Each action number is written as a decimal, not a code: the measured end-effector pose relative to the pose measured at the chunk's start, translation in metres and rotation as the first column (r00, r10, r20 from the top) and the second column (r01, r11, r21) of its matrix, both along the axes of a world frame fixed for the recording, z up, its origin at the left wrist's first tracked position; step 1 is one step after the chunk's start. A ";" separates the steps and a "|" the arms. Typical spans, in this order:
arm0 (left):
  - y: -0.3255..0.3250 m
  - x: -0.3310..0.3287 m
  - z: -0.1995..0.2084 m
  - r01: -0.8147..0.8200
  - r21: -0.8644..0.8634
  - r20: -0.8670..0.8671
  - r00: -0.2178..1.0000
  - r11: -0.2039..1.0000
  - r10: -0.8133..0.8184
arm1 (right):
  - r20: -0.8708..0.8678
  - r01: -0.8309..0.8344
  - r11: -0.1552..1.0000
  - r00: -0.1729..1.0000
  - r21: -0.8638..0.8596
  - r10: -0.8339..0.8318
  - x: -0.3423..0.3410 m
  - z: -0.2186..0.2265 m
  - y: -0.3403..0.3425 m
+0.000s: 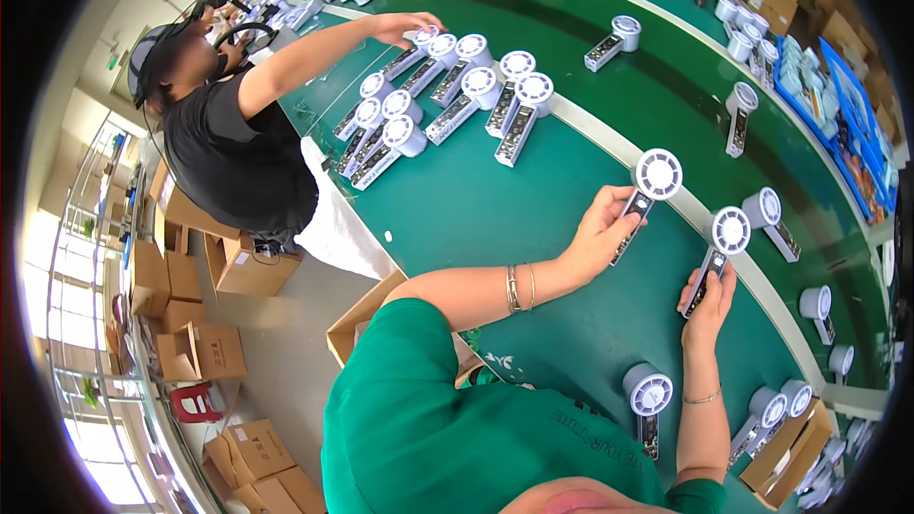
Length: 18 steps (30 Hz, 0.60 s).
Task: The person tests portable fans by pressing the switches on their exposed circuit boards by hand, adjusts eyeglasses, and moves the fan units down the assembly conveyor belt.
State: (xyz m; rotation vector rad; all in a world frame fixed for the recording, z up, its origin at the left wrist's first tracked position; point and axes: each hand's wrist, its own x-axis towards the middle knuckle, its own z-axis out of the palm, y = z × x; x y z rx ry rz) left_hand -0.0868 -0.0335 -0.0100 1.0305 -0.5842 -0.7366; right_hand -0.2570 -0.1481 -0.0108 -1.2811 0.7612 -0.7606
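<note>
My left hand (602, 233) grips the open-backed handle of a white handheld fan (658, 174), its round head pointing away from me and a dark circuit board showing in the handle. Closer in and to the right, my right hand (708, 309) is closed round the handle of a second handheld fan (729, 230), also with its board exposed. Both are held above the green bench (533, 228). Another handheld fan (649, 393) lies near my body, below my right hand. One more fan (762, 207) rests just beyond the fan in my right hand.
A cluster of similar fans (481, 86) lies on the left part of the bench, where a co-worker (238, 133) reaches in. Beyond a pale rail, a dark green belt (685, 67) carries spaced fans. A cardboard box (788, 452) stands lower right; blue trays (838, 124) sit far right.
</note>
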 end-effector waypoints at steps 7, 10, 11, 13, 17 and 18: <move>-0.002 0.002 -0.006 0.021 -0.035 -0.029 0.999 0.999 -0.023 | 0.005 0.006 1.000 1.000 -0.028 -0.006 0.004 0.001 0.002; -0.001 0.003 -0.010 0.021 -0.037 -0.023 0.999 0.999 -0.022 | -0.016 0.008 0.999 1.000 -0.032 -0.009 0.003 0.002 0.002; -0.001 0.004 -0.010 0.025 -0.032 -0.023 0.999 0.999 -0.025 | -0.010 0.001 0.999 1.000 -0.036 -0.002 0.004 0.002 0.002; -0.001 0.004 -0.009 0.027 -0.014 -0.020 0.999 1.000 -0.028 | -0.010 0.005 0.999 1.000 -0.054 -0.006 0.003 0.001 0.001; 0.000 0.006 -0.005 0.008 0.002 0.024 1.000 1.000 -0.008 | -0.027 -0.003 0.999 1.000 -0.048 0.002 0.003 0.004 0.001; 0.000 0.006 -0.004 -0.016 -0.003 0.053 0.998 1.000 0.016 | -0.028 -0.003 0.999 1.000 -0.051 0.002 0.003 0.006 0.002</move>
